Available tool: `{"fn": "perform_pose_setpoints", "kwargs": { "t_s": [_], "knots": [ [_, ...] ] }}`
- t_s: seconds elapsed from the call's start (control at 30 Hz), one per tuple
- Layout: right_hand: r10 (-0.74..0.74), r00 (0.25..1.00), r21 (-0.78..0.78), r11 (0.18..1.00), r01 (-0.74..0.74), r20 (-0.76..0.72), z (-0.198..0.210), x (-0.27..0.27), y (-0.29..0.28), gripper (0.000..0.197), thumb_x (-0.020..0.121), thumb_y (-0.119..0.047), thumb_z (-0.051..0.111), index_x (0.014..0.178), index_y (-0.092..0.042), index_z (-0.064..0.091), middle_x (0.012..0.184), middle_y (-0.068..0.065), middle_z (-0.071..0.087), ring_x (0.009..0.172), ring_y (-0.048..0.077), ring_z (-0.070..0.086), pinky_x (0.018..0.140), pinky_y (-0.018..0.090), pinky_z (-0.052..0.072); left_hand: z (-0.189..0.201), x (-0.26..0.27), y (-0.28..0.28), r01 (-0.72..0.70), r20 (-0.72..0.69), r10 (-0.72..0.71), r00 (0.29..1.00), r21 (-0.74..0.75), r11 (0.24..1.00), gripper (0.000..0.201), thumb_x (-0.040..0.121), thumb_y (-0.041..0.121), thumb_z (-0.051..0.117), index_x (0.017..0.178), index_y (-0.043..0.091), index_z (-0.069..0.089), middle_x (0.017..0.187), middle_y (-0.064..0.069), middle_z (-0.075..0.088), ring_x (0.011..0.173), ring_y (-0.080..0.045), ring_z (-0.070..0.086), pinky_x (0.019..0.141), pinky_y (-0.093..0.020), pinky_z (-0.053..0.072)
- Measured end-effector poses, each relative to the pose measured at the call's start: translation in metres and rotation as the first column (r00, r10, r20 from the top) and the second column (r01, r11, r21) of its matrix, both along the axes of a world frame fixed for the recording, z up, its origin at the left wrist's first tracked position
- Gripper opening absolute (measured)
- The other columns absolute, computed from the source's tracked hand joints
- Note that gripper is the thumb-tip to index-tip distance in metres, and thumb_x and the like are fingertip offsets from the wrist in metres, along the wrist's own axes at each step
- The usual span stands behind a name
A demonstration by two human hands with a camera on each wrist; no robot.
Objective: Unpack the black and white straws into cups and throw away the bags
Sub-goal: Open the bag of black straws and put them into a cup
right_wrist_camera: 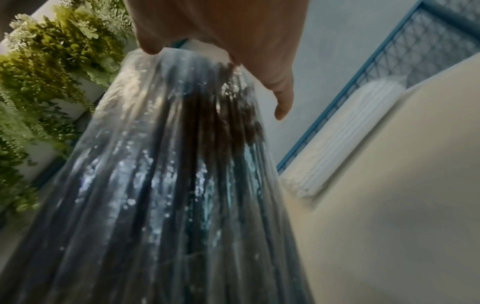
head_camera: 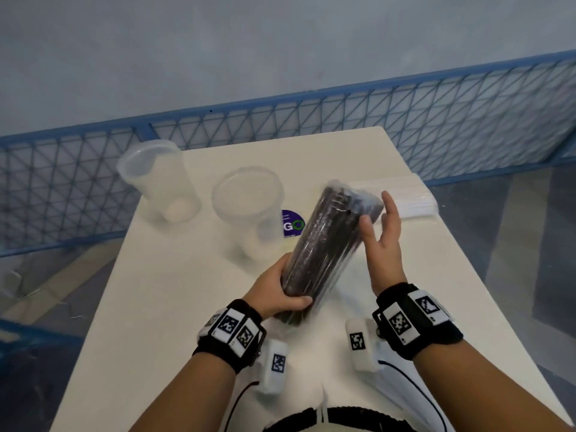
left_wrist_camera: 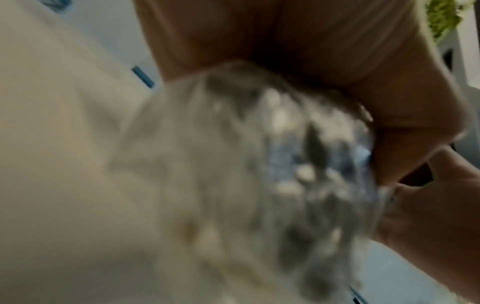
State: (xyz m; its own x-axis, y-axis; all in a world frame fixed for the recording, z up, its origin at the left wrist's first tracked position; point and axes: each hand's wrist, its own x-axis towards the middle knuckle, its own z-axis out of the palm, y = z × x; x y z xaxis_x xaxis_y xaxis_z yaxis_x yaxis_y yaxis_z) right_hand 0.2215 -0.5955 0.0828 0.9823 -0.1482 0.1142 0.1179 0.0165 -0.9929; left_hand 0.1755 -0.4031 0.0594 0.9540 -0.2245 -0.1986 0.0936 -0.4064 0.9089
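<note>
White table (head_camera: 174, 307), left hand (head_camera: 274, 291) gripping bagged black straws (head_camera: 324, 244), right hand (head_camera: 381, 244) fingers spread, left-wrist view blurred

A round purple sticker (head_camera: 293, 223) on the white table (head_camera: 174, 294), just beside the nearer clear plastic cup (head_camera: 249, 210), shows "GO". Its small print is too blurry.

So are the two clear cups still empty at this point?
Yes, empty: both clear cups show nothing inside, and the black straws are in their bag, gripped by the left hand.
</note>
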Motion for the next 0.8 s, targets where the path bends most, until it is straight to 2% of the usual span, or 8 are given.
{"fn": "perform_pose_setpoints", "kwargs": {
  "t_s": [0.1,0.17,0.27,0.33,0.47,0.57,0.63,0.8],
  "knots": [
    [0.104,0.995,0.080,0.991,-0.103,-0.004,0.005,-0.010,0.031,0.075,0.074,-0.037,0.063,0.140,-0.035,0.026,0.140,0.007,0.042,0.116,0.016,0.053,0.079,0.011,0.049,0.000,-0.015,0.027,-0.002,-0.060,-0.002,0.998,-0.072,0.997,0.075,0.050,0.037,0.078,0.118,0.033,0.046,0.114,0.010,0.063,0.107,-0.004,0.060,0.094,-0.022,0.046],
    [0.104,0.994,0.013,0.994,-0.105,0.030,0.008,-0.017,0.052,0.075,0.072,-0.038,0.068,0.136,-0.039,0.030,0.138,0.002,0.043,0.115,0.017,0.054,0.075,0.015,0.052,0.001,-0.021,0.040,-0.026,-0.039,0.023,0.999,-0.085,0.996,0.077,0.049,0.037,0.081,0.118,0.033,0.046,0.116,0.011,0.062,0.110,-0.003,0.059,0.097,-0.025,0.046],
    [0.107,0.989,-0.111,0.989,-0.096,0.099,0.008,-0.030,0.084,0.073,0.071,-0.048,0.069,0.134,-0.043,0.034,0.138,-0.009,0.042,0.122,0.015,0.049,0.095,0.040,0.051,0.009,-0.024,0.056,-0.142,0.007,0.145,0.989,-0.157,0.977,0.081,0.047,0.039,0.085,0.118,0.028,0.050,0.116,0.009,0.065,0.109,-0.006,0.061,0.096,-0.029,0.049],
    [0.106,0.988,-0.170,0.982,-0.086,0.115,0.006,-0.036,0.103,0.072,0.072,-0.048,0.067,0.136,-0.039,0.035,0.136,-0.011,0.043,0.124,0.014,0.047,0.102,0.046,0.044,0.016,-0.024,0.067,-0.235,0.037,0.251,0.967,-0.242,0.941,0.076,0.049,0.035,0.086,0.117,0.022,0.054,0.113,0.004,0.068,0.107,-0.009,0.064,0.093,-0.030,0.051],
    [0.114,0.988,-0.186,0.978,-0.094,0.101,0.004,-0.046,0.133,0.073,0.073,-0.047,0.067,0.137,-0.041,0.031,0.136,-0.011,0.042,0.126,0.013,0.045,0.102,0.047,0.044,0.027,-0.022,0.094,-0.332,0.048,0.365,0.930,-0.318,0.888,0.062,0.054,0.026,0.083,0.110,0.021,0.057,0.106,0.004,0.070,0.099,-0.009,0.066,0.088,-0.029,0.053],
    [0.053,0.995,-0.188,0.982,-0.035,0.090,0.005,-0.052,0.149,0.075,0.073,-0.042,0.069,0.138,-0.031,0.032,0.132,-0.009,0.041,0.121,0.002,0.044,0.097,0.033,0.047,0.029,-0.022,0.110,-0.309,0.063,0.342,0.938,-0.302,0.902,0.053,0.059,0.023,0.080,0.107,0.023,0.058,0.103,0.005,0.070,0.096,-0.006,0.067,0.085,-0.027,0.053],
    [-0.011,0.993,-0.224,0.974,0.037,0.115,0.009,-0.054,0.156,0.062,0.077,-0.036,0.067,0.131,-0.028,0.039,0.125,-0.009,0.040,0.112,-0.003,0.046,0.090,0.022,0.047,0.029,-0.021,0.117,-0.302,0.064,0.335,0.940,-0.294,0.907,0.050,0.059,0.024,0.079,0.104,0.026,0.058,0.103,0.006,0.069,0.097,-0.007,0.067,0.085,-0.028,0.053],
    [-0.027,0.987,-0.260,0.963,0.068,0.157,0.017,-0.048,0.159,0.038,0.084,-0.016,0.066,0.116,-0.030,0.051,0.108,-0.014,0.047,0.093,-0.001,0.054,0.083,0.020,0.050,0.027,-0.021,0.128,-0.329,0.057,0.359,0.931,-0.289,0.899,0.050,0.057,0.027,0.080,0.102,0.027,0.057,0.105,0.003,0.069,0.100,-0.012,0.066,0.089,-0.035,0.053]
  ]
}}
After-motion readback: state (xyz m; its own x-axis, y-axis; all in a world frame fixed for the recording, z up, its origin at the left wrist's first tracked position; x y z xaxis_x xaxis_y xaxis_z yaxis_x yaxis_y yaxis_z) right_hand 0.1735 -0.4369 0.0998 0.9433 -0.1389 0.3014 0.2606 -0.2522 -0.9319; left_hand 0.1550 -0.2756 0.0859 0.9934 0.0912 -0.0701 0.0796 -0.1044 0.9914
